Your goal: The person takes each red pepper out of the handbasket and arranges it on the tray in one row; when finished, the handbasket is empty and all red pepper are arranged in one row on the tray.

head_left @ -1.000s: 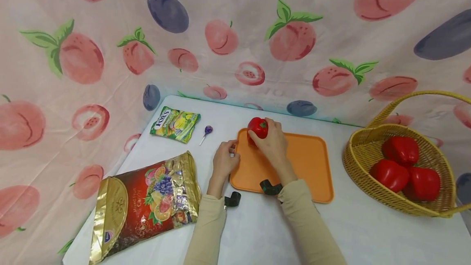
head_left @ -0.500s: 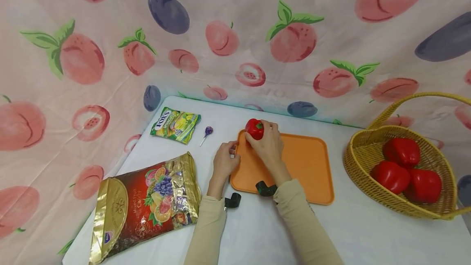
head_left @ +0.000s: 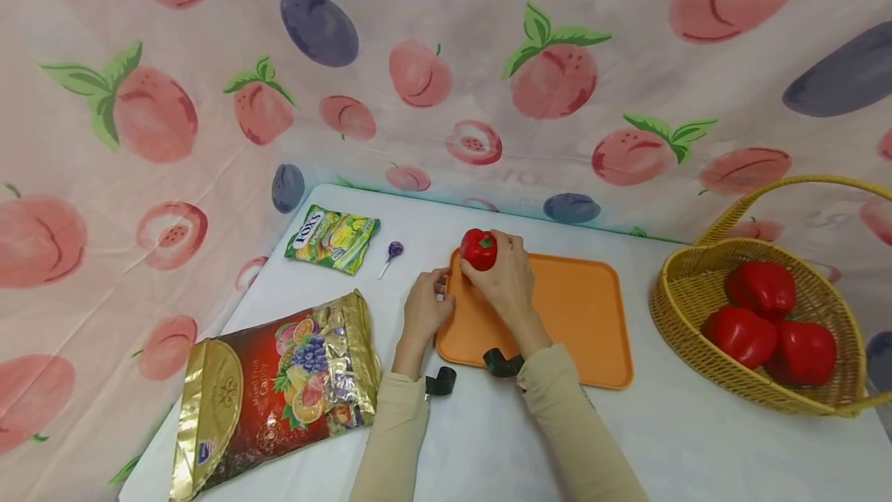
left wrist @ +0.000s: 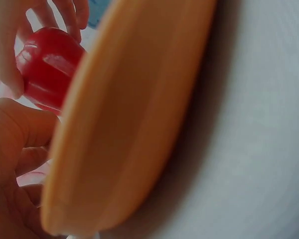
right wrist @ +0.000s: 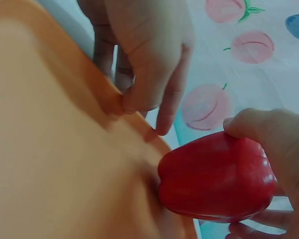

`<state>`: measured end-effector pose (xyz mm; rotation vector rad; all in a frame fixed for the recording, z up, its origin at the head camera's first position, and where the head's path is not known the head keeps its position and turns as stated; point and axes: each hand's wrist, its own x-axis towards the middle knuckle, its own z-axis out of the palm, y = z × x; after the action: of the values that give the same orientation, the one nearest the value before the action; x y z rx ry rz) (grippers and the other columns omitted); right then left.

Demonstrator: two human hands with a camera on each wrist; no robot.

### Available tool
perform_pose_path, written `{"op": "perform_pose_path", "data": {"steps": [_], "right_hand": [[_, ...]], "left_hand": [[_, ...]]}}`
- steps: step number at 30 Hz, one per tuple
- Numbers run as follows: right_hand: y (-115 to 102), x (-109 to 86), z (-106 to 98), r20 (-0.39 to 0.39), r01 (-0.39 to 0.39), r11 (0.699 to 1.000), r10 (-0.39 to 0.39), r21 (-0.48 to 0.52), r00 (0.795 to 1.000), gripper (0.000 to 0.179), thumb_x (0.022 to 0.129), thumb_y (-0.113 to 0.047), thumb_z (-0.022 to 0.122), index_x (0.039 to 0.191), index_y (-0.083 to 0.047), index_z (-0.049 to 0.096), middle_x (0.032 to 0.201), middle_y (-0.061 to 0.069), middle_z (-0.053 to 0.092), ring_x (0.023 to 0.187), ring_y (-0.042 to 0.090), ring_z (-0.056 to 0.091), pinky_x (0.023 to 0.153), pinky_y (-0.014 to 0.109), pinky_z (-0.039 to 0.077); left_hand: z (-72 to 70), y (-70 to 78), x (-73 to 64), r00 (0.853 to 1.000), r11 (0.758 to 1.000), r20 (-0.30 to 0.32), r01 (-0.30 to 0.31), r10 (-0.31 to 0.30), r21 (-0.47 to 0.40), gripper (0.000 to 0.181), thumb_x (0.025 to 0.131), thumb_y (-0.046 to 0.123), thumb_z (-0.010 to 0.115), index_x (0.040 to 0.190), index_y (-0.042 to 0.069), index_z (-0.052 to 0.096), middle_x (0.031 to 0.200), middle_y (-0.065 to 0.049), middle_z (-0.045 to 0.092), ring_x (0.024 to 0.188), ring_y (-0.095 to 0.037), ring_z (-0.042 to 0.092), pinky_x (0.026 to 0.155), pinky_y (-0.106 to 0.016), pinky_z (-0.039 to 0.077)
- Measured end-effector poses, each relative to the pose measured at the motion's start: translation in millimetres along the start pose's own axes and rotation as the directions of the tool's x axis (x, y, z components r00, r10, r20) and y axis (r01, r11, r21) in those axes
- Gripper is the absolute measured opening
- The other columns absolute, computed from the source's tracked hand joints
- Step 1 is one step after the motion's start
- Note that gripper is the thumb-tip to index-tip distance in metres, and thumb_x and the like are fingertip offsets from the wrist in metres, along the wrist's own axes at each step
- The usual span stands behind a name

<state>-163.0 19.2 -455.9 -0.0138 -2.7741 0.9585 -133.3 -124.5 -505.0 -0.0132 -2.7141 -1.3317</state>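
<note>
My right hand [head_left: 507,279] grips a red bell pepper [head_left: 479,249] at the far left corner of an orange tray [head_left: 571,316]. The right wrist view shows the red bell pepper [right wrist: 217,177] touching the tray [right wrist: 55,174], with fingers curled round it. My left hand [head_left: 427,307] pinches the tray's left rim; in the right wrist view its thumb and fingers [right wrist: 144,64] close on the edge. In the left wrist view the tray [left wrist: 129,114] fills the middle, with the pepper [left wrist: 47,67] beyond it.
A wicker basket [head_left: 704,269] with three red peppers [head_left: 763,316] stands at the right. A large candy bag [head_left: 272,386], a small green candy packet [head_left: 332,236] and a purple lollipop [head_left: 392,254] lie to the left. A fruit-print cloth [head_left: 418,84] hangs behind the table.
My right hand has carried the pepper a little to the left, down toward the tray's far left corner. The left hand keeps its hold on the rim.
</note>
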Motion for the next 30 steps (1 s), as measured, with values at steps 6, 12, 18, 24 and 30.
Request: {"op": "perform_pose_path", "data": {"steps": [6,12,18,24,30], "right_hand": [[0.2,-0.6,6.4,-0.046,0.014,1.0,-0.014,-0.003,0.999,0.08,0.077,-0.046,0.079,0.139,-0.008,0.049,0.128,0.018,0.048,0.111,0.034,0.053,0.082,0.049,0.056],[-0.3,-2.1,7.4,-0.022,0.004,1.0,-0.004,-0.003,1.0,0.082,0.075,-0.05,0.078,0.14,-0.011,0.048,0.132,0.018,0.043,0.115,0.033,0.049,0.083,0.048,0.055],[-1.6,-2.5,5.8,0.046,0.019,1.0,-0.018,-0.01,0.999,0.082,0.076,-0.045,0.076,0.143,-0.011,0.042,0.135,0.018,0.045,0.117,0.034,0.05,0.087,0.05,0.053],[-2.5,-0.7,6.5,0.064,0.027,1.0,-0.027,0.005,0.998,0.081,0.077,-0.039,0.078,0.144,-0.01,0.042,0.132,0.018,0.048,0.114,0.034,0.054,0.087,0.05,0.053],[-1.3,-0.4,6.3,0.033,0.015,1.0,-0.016,0.016,0.999,0.083,0.075,-0.037,0.08,0.144,-0.01,0.042,0.135,0.018,0.047,0.118,0.034,0.052,0.088,0.05,0.053]], "left_hand": [[-1.1,-0.1,-0.2,1.0,1.0,0.004,0.005,-0.005,0.002,0.043,0.083,0.003,0.067,0.126,0.004,0.064,0.107,-0.013,0.064,0.093,-0.027,0.062,0.08,-0.042,0.051],[-0.3,-1.1,0.3,1.0,1.0,0.011,0.008,-0.008,0.013,0.043,0.084,0.004,0.067,0.127,0.004,0.064,0.108,-0.013,0.063,0.092,-0.026,0.062,0.08,-0.041,0.051],[-2.2,-1.2,1.1,1.0,1.0,0.007,0.011,-0.012,0.015,0.043,0.084,0.003,0.067,0.126,0.004,0.064,0.107,-0.013,0.064,0.092,-0.026,0.062,0.08,-0.041,0.051],[-3.1,-0.8,1.2,1.0,1.0,0.004,0.015,-0.015,0.003,0.043,0.083,0.003,0.067,0.126,0.002,0.064,0.108,-0.014,0.064,0.092,-0.027,0.063,0.081,-0.042,0.051],[-1.8,0.5,0.6,0.999,0.999,0.022,0.034,-0.034,0.001,0.043,0.084,0.004,0.068,0.127,0.003,0.064,0.108,-0.013,0.063,0.092,-0.026,0.061,0.08,-0.041,0.051]]}}
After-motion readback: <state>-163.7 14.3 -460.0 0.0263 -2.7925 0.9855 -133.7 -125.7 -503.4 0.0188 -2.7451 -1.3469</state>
